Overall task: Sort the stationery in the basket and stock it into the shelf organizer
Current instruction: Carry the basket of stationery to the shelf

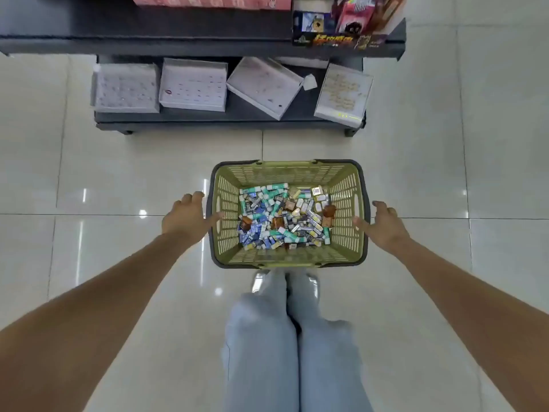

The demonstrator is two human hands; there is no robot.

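A green plastic basket (288, 214) with slotted walls and a dark rim is seen standing on the glossy tiled floor (118, 173), directly in front of the person's feet. Its bottom is covered by a loose heap of small stationery packs (283, 218) in teal, blue, white and brown; single items cannot be told apart by kind.

The left hand (185, 217) is held at the left side of the basket, its thumb stretched over the rim and the fingers (196, 197) spread apart along the outer wall. Whether the wall is really touched cannot be told. The right hand (383, 223) is placed in the same way at the right side, thumb pointing over the rim and the fingers (381, 206) apart and lightly bent. Nothing is gripped by either hand.

Beyond the basket a dark low shelf (225, 118) is seen near the floor. Four flat white boxes (193, 84) are laid on it in a row; the third is turned at an angle and the fourth is tilted. Small marks are seen on their surfaces, but these are too blurred to be read. On the upper dark shelf board (148, 40), a pink box (208, 1) and some colourful packages (347, 22) are standing.

The person's legs are covered by light blue trousers (285, 352).
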